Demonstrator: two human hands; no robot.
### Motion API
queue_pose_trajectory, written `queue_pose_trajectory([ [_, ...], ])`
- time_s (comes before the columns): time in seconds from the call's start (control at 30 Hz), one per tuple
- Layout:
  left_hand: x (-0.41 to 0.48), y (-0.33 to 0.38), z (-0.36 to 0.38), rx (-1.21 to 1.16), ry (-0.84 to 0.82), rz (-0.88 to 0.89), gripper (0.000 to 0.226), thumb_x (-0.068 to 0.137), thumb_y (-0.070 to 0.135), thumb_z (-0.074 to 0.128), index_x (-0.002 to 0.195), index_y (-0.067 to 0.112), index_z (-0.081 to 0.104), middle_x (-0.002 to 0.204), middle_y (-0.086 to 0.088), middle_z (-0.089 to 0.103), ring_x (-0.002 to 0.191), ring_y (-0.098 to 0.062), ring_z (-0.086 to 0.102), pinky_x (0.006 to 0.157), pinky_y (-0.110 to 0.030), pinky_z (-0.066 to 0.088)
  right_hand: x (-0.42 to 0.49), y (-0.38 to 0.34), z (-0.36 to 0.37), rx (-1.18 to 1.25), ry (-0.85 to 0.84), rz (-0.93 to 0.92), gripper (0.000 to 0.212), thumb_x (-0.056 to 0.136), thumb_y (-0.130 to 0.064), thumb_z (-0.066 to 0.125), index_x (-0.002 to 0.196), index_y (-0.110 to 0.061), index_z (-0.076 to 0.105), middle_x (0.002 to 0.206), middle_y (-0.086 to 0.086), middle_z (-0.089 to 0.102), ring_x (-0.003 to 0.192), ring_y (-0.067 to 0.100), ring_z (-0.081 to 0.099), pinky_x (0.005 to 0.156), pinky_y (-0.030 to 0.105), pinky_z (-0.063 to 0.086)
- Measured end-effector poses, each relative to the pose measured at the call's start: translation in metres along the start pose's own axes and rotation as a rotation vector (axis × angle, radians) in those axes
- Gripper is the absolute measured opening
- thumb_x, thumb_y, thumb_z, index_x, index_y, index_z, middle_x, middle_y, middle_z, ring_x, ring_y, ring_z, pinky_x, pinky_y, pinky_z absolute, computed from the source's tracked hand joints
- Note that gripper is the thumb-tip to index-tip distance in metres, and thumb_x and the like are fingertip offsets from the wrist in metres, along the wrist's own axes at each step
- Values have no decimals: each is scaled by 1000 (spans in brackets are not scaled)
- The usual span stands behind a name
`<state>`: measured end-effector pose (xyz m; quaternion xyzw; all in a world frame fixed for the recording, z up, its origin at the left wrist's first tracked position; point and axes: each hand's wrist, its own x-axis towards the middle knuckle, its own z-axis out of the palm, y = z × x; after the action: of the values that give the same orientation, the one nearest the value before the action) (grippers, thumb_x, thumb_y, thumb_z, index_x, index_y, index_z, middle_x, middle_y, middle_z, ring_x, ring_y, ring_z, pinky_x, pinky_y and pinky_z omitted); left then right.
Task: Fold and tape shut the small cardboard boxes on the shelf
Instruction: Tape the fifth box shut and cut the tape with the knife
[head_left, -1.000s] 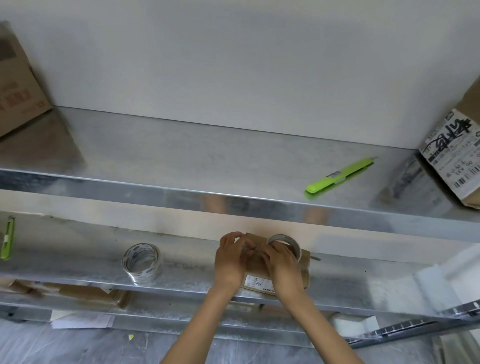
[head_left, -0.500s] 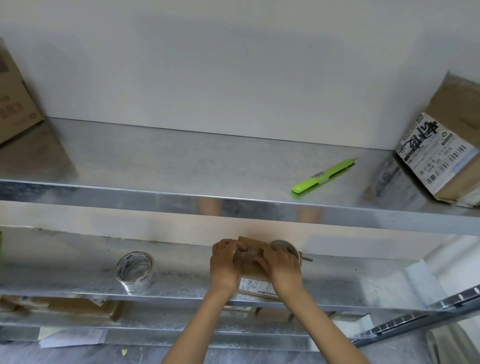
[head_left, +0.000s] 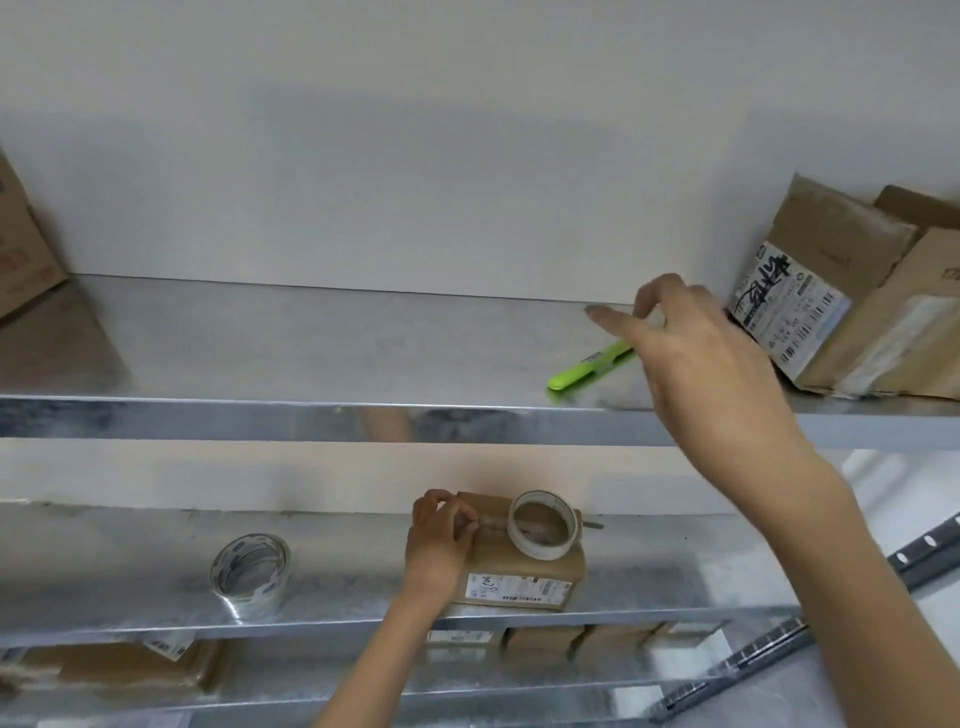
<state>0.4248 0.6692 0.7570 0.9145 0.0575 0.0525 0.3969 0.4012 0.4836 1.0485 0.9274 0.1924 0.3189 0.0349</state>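
Observation:
A small cardboard box (head_left: 519, 571) with a white label lies on the middle metal shelf (head_left: 130, 577). A roll of tape (head_left: 540, 550) sits on top of it, and a strip runs from the roll to the box's left end. There my left hand (head_left: 439, 535) pinches the strip with curled fingers against the box top. My right hand (head_left: 696, 358) is up at the upper shelf (head_left: 311, 338), fingers relaxed and spread, hovering over the back end of a green cutter (head_left: 587, 364). It holds nothing.
Labelled cardboard boxes (head_left: 831, 312) lean at the upper shelf's right end, and another box (head_left: 21, 260) stands at its far left. A second tape roll (head_left: 270, 582) lies left on the middle shelf. Several small boxes (head_left: 545, 644) and flattened cardboard (head_left: 119, 670) sit below.
My right hand has left the box and tape roll and risen to the upper shelf over the green cutter. My left hand stays on the box.

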Motion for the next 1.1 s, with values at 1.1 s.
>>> queue_pose_trajectory([
  [1.1, -8, -13, 16, -373, 83, -84, 11, 83, 18, 68, 79, 24, 59, 100, 3, 47, 89, 8, 48, 72, -12, 41, -144, -131, 217, 931, -116, 640, 18, 89, -26, 53, 94, -11, 61, 78, -4, 63, 71, 0, 55, 64, 3, 37],
])
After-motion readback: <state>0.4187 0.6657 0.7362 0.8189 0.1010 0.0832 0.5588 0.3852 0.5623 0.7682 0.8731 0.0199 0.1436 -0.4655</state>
